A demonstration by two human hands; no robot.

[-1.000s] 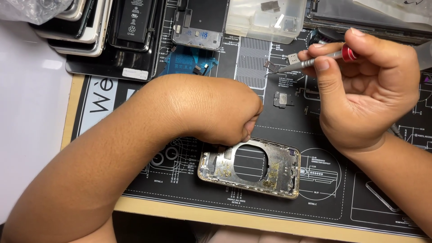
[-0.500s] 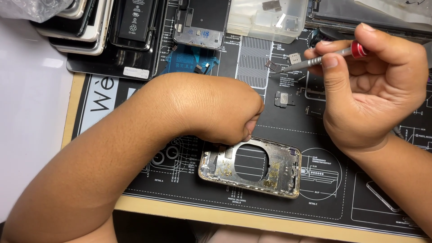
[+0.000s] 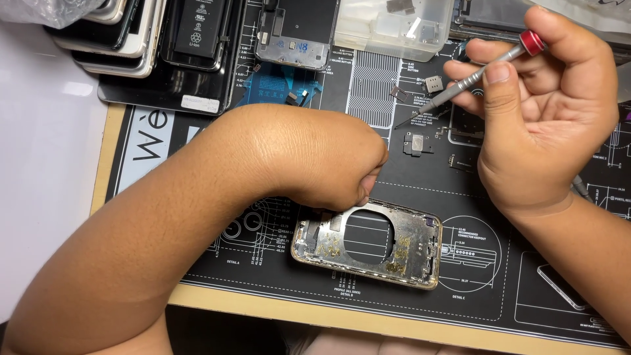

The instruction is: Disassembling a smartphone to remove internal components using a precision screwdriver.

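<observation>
Bench: black printed repair mat [image 3: 276,263] on a wooden board, white surface to its left.
Work piece: gutted gold-edged metal phone frame with a large round cut-out [image 3: 368,244], lying flat near the mat's front edge.
Left hand [image 3: 328,161]: curled into a fist, fingers closed together and pressing on the frame's upper left edge; position unchanged over the last second.
Right hand [image 3: 545,125]: clamped on a slim grey screwdriver with a red cap [image 3: 476,75], held above the mat, well apart from the frame.
Change: right hand has drifted to the right and the tool has tilted, red cap higher, tip now over the small loose metal parts [image 3: 418,143].
Assessment: tool is off the frame; no screw is being driven at present.
Rear: stacked phone bodies and a black battery [image 3: 197,33]; clear plastic parts box [image 3: 394,29].
</observation>
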